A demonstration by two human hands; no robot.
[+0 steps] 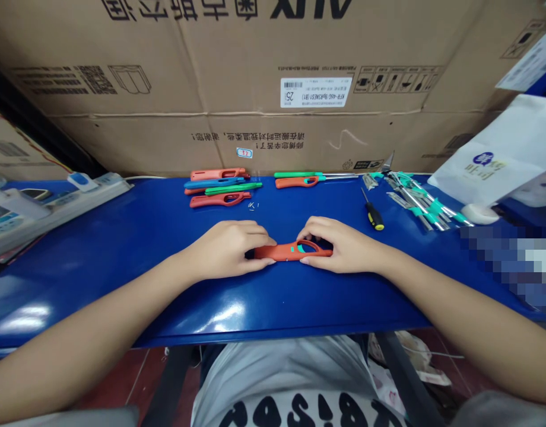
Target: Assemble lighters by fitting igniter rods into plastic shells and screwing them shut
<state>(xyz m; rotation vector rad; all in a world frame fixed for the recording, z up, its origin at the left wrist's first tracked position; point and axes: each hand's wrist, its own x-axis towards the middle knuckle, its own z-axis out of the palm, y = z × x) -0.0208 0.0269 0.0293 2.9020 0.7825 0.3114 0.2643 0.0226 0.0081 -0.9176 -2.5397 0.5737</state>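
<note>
A: What's our worktop?
B: Blue, glossy (295,302). Back edge, left of centre, we've got a cluster of red, blue and green handle pieces (219,200). White pen marks (253,206) just beside it.
A: Right of that?
B: Orange handle (295,182), green piece (295,175) just behind. Then our black-and-yellow screwdriver (374,214), lying down, and a heap of metal tubes with teal fittings (419,198).
A: Far left?
B: White power strip (95,193).
</note>
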